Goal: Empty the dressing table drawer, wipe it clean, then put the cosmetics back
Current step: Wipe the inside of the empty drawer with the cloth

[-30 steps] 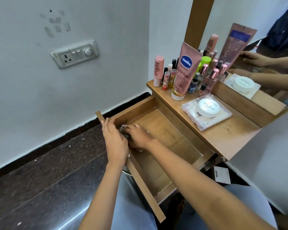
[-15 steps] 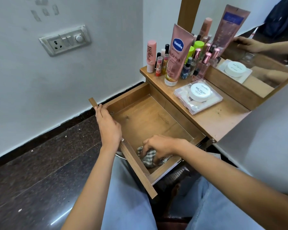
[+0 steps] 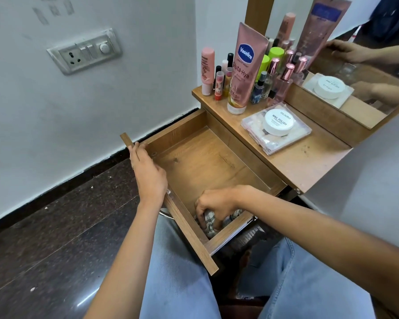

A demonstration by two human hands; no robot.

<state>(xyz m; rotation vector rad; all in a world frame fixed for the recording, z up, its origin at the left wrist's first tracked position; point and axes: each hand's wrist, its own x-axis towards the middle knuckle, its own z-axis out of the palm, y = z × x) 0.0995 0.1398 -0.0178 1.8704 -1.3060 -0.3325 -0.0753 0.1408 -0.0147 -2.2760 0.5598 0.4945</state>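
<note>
Head view, lower centre: right hand (image 3: 213, 204) clenched over a checked cloth (image 3: 209, 223), pressing it into the drawer (image 3: 189, 236) at its lowest corner in the frame, against the side wall.
Cloth movement: one second ago the cloth lay at the upper-left end of the front panel, beside the other hand. Half a second ago it had reached this corner, and it remains there.
Left hand (image 3: 149, 173): fingers curled over the top edge of the front panel, left of centre. The grasp is unchanged across all three pictures and appears to steady the drawer.
Drawer floor: bare wood with no cosmetics inside. A dark scratch and two small marks show toward the middle.
Task stage: judged as wiping under way. One pass along the front edge looks complete, while coverage of the rest of the floor is not evident.
Table top (image 3: 304, 162): the cosmetics stand here, in the upper right of the frame. They include a Vaseline tube (image 3: 245, 65), small bottles (image 3: 283, 81) clustered behind it, and a white nail polish tub (image 3: 278, 122) resting on a clear case (image 3: 286, 139).
Mirror (image 3: 355, 77): upper right corner, reflecting the hands and the tub.
Outstanding: refilling not begun.
</note>
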